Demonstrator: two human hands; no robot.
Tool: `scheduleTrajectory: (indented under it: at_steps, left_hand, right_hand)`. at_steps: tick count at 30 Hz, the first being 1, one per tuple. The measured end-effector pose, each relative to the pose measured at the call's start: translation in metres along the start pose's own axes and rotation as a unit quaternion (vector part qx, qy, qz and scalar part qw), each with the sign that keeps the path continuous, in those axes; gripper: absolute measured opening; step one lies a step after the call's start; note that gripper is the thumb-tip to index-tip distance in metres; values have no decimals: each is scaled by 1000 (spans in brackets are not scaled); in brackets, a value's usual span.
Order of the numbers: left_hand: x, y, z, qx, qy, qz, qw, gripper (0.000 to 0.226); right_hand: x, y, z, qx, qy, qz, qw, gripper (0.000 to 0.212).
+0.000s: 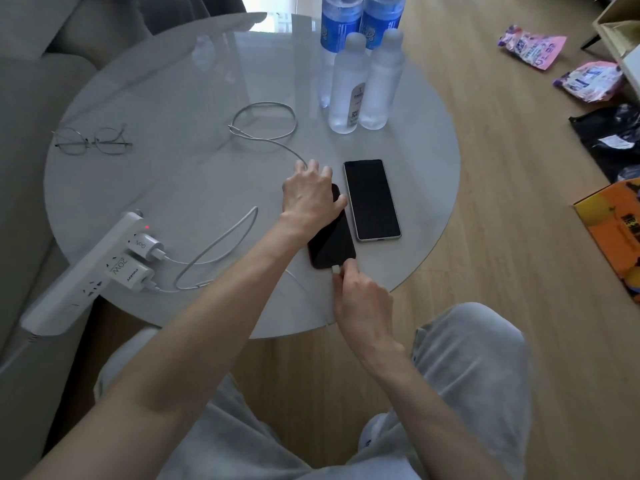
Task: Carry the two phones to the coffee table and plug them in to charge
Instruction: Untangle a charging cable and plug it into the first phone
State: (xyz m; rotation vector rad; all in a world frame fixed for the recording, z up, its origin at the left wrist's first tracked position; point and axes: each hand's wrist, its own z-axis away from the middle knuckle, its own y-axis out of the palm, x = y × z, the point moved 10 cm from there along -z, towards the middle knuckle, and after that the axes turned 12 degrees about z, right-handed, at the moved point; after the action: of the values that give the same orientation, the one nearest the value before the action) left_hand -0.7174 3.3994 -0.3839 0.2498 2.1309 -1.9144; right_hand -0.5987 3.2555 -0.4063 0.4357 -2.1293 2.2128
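Black-screened, the dark phone (333, 239) lies flat on our round grey tabletop (180, 188), our left grip (308, 199) curled over its far end, our right grip (360, 299) pinching the white plug (335, 270) at its near end. Just beside it lies the silver-edged phone (372, 199); the GaN charger (143, 244) and the 20W charger (130, 273) sit in the power strip (69, 296).

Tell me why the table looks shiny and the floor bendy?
Head view: light glares in pale streaks on the glossy table near the bottles; the wide lens curves the floorboards; left hand on dark phone and right hand pinching plug look sharp.
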Motion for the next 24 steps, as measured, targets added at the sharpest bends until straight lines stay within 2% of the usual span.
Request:
scheduleTrajectory:
  at_steps: [4,6,8,11,14,18,20,22,24]
  left_hand:
    - [0,0,2,-13,15,15,1000,49]
    - [14,-3,-2,-16,-11,66,998,48]
    - [44,-10,-8,-44,-90,159,982,45]
    - [96,-19,-13,-110,-225,267,931,52]
    - [121,-14,-21,-89,-312,285,902,62]
    - [118,-11,-31,-79,-320,331,884,27]
    - [111,-12,-31,-101,-306,407,855,14]
    - [98,-15,-25,-104,-281,493,817,10]
    - [79,-18,-18,-70,-243,550,796,12]
  right_hand:
    - [-2,-1,-1,4,8,-12,1000,23]
    - [-4,-1,-3,14,10,-18,1000,24]
    - [-4,-1,-5,24,3,-23,999,25]
    - [-6,-1,-6,28,-1,-42,999,24]
    - [-8,0,-8,28,-3,-42,999,28]
    - [-18,-7,-11,8,1,-22,1000,36]
    - [-22,-12,-17,-3,4,-33,999,36]
    - [-20,-20,-29,-14,3,-73,997,34]
    - [-12,-33,-47,-38,6,-143,989,30]
